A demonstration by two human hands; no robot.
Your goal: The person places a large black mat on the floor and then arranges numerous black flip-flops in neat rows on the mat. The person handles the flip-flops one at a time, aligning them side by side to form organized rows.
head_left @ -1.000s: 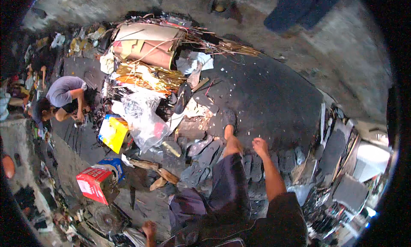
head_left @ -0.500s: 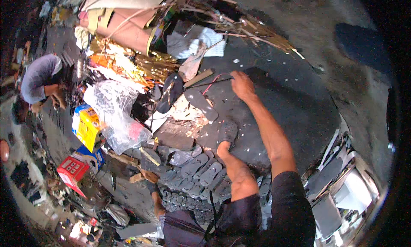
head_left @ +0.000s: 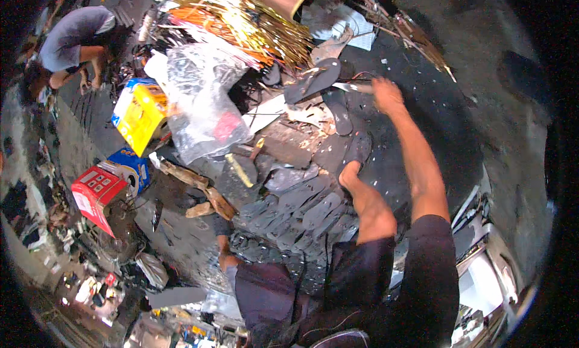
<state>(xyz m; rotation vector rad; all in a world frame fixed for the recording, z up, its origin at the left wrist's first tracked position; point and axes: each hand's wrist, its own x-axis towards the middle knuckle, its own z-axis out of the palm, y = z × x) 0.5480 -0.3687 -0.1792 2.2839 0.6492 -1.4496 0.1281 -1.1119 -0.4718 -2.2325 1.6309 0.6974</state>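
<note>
My right hand is stretched forward over the dark floor, its fingers closed round the pale handle of what looks like a knife. Its light, shiny blade points left, toward a dark sandal on the pile. Slight blur hides the fingertips. Below that sandal is a dark sole-shaped piece, with scraps of pale material beside it. My left hand is out of the picture.
Dark soles lie in rows before my legs. A clear plastic bag, yellow box, red box and wood pieces are at left. Gold strips lie beyond. Another person bends at far left.
The view has shifted, so the things sit farther up and to the right. My right hand now has a pale-handled tool; a thin dark strip and red line showed at its fingers before.
</note>
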